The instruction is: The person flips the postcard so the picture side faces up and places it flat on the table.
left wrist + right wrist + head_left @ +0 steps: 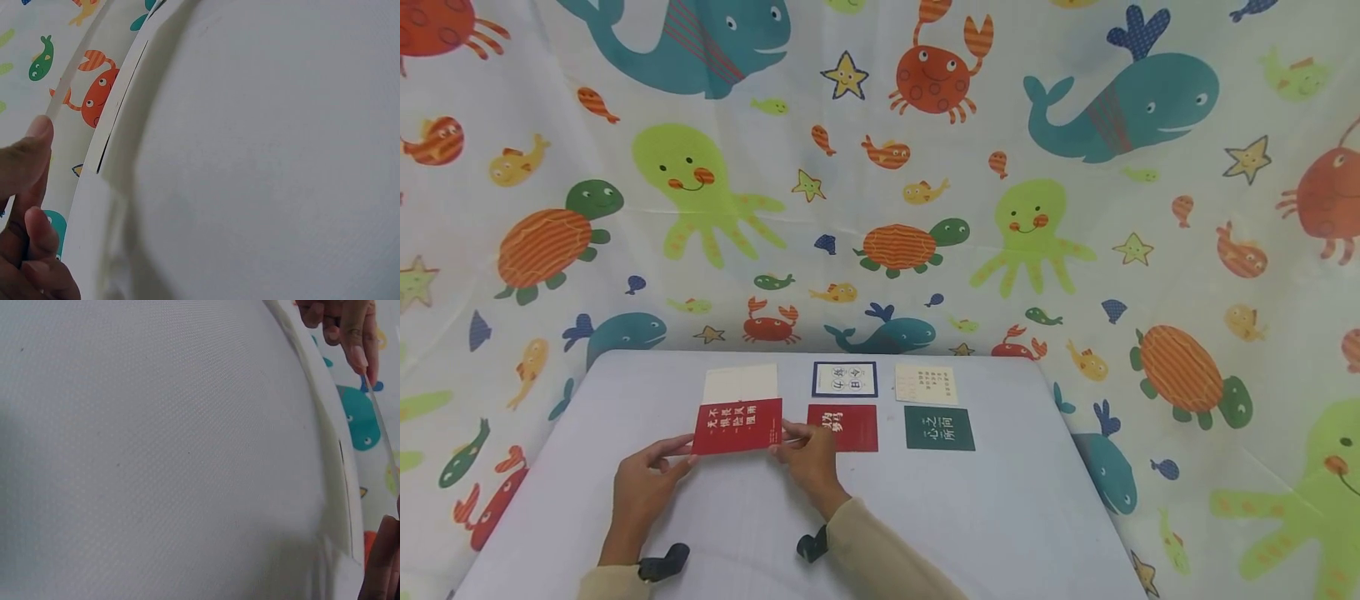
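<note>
A red card (pixel 737 427) with white Chinese characters is held between both hands, raised off the table with its printed face showing in the head view. My left hand (pixel 643 487) pinches its left edge between thumb and fingers. At the opposite edge, my right hand (pixel 811 462) pinches the card too. From the right wrist view the card (pixel 382 428) shows as a thin pale edge spanning the two hands. Directly behind it lies a cream card (pixel 741 382), its lower part covered. Another red card (pixel 856 429) lies beside the right hand, which hides its left part.
Farther right on the white table (pixel 1000 517) lie a green card (pixel 940 433), a blue-bordered white card (pixel 845 392) and a cream card with small writing (pixel 927 384). A sea-animal patterned curtain (pixel 880 292) hangs behind the table.
</note>
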The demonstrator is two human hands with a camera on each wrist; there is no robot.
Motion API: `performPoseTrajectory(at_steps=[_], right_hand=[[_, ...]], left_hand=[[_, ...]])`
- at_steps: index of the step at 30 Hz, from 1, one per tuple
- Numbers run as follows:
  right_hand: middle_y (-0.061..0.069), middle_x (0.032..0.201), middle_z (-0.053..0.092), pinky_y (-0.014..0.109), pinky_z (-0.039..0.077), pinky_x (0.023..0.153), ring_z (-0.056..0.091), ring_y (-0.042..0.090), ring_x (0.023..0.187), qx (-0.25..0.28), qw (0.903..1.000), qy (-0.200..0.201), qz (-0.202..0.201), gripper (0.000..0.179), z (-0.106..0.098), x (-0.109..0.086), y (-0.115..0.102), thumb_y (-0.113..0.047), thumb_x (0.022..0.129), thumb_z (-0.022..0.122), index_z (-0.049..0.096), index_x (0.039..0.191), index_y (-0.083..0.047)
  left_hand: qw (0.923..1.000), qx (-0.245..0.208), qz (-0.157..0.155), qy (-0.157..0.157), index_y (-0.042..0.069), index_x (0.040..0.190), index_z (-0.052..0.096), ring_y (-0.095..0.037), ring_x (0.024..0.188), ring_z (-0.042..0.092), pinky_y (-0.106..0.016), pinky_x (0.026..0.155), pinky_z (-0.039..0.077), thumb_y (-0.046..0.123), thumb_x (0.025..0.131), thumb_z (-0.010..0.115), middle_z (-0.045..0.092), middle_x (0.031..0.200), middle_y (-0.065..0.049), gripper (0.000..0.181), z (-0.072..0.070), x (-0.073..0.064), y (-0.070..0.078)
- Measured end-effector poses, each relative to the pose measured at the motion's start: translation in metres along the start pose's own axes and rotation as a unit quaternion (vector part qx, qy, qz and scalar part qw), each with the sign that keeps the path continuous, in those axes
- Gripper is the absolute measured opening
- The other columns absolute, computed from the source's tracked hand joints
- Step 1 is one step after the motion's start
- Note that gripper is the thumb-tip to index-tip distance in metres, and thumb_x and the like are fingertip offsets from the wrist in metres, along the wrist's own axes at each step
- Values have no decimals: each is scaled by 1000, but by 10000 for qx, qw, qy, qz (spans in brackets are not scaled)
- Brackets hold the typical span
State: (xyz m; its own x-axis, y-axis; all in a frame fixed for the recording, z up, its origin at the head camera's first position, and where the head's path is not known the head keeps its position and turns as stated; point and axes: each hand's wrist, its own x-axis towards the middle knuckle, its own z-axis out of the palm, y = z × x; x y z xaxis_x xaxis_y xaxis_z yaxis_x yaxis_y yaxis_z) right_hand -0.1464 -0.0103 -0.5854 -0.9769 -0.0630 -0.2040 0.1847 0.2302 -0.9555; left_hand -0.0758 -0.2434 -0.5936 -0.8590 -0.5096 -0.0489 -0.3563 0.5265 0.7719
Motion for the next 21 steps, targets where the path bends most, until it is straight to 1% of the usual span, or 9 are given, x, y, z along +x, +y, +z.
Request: performPoseTrajectory(at_steps=[3,8,11,16,21], right_hand=[[-13,98,75,33,64,82,73,10,86,61,10000,41,-56,39,0,0,2,-15,86,89,81,122,-28],[-14,95,77,30,64,82,74,7,87,1,9998,149,-115,35,1,1,8,-16,85,90,83,118,-26],[-14,92,78,29,64,82,74,6,86,-77,9997,209,-129,33,2,2,10,-16,85,90,83,116,-26],[-15,91,77,32,64,83,73,7,89,-203,9994,262,-107,30,2,2,12,-17,85,91,84,114,-26],[-12,87,76,33,65,76,73,9,82,-91,9998,175,-27,28,2,2,12,-13,85,90,85,111,-22]], left_hand=[[10000,31,24,55,10,137,72,-21,91,49,-30,71,37,23,94,82,77,123,-20,45,1,0,-1],[9998,125,108,109,11,134,74,-21,84,48,-32,70,36,20,94,83,79,117,-18,42,3,1,-4],[9998,161,120,87,10,133,74,-21,81,48,-32,66,35,19,94,82,79,115,-18,41,5,1,-6],[9998,162,93,47,9,132,74,-22,75,49,-31,60,36,20,94,82,79,113,-18,40,7,-1,-7],[9996,215,122,95,9,130,75,-21,71,48,-31,59,36,18,94,82,79,111,-18,38,9,-4,-7]])
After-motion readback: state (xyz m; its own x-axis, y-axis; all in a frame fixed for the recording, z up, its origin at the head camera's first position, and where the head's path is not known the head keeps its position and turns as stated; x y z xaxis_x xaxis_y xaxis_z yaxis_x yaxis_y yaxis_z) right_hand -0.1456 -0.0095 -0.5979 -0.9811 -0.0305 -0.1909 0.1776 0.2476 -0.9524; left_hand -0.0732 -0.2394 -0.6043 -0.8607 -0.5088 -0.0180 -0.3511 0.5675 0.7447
